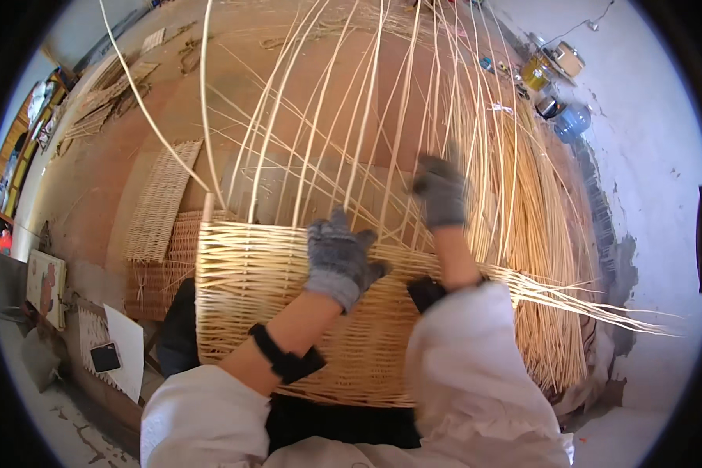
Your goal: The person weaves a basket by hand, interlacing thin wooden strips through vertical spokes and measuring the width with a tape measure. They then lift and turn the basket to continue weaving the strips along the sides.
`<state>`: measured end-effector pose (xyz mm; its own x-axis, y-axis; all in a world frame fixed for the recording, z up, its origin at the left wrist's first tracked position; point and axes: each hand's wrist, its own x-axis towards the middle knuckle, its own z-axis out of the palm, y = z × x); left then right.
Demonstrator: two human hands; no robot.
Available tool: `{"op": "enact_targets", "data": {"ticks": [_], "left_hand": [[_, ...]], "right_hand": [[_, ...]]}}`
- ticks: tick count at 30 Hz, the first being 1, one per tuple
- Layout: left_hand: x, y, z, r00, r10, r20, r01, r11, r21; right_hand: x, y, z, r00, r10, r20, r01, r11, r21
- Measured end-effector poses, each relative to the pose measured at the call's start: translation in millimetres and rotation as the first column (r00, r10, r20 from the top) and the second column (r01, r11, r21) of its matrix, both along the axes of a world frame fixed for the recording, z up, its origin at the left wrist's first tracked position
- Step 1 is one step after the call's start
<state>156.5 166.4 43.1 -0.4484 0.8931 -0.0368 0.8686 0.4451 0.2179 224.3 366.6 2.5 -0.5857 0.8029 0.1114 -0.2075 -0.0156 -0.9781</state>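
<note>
A woven wicker panel [249, 304] lies across my lap, its long pale stakes [320, 132] rising from the upper edge and fanning away from me. My left hand [339, 257], in a grey knit glove, rests on the panel's upper edge among the stakes, fingers spread. Beyond that edge, to the right, my gloved right hand [442, 193] is raised among the stakes. Motion smears its fingers, so whether they grip a rod cannot be made out. A bunch of loose weaving rod ends [577, 300] sticks out past the panel's right side.
A large heap of loose rods [554, 312] lies at the right, by the white wall [655, 218]. Finished woven panels [164, 203] are on the floor at left. A phone [105, 357] lies on a white board at lower left. A blue water jug [572, 122] stands far right.
</note>
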Motion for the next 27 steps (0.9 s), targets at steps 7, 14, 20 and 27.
{"op": "enact_targets", "data": {"ticks": [7, 14, 20, 27], "left_hand": [[35.8, 27.7, 9.7, 0.95, -0.301, 0.083, 0.309, 0.944, -0.119], [69.0, 42.1, -1.9, 0.969, -0.218, -0.119, 0.21, 0.975, -0.078], [130.0, 84.0, 23.7, 0.88, -0.415, 0.233, 0.418, 0.908, 0.039], [104.6, 87.1, -2.9, 0.906, -0.332, 0.264, 0.352, 0.935, -0.032]], "right_hand": [[80.1, -35.9, 38.5, 0.966, -0.074, 0.247, 0.081, 0.997, -0.019], [122.5, -18.2, 43.4, 0.914, -0.384, 0.13, 0.391, 0.92, -0.027], [185.5, 0.9, 51.7, 0.83, -0.389, 0.4, 0.155, 0.85, 0.503], [213.7, 10.6, 33.8, 0.703, -0.388, 0.596, 0.224, 0.916, 0.331]]}}
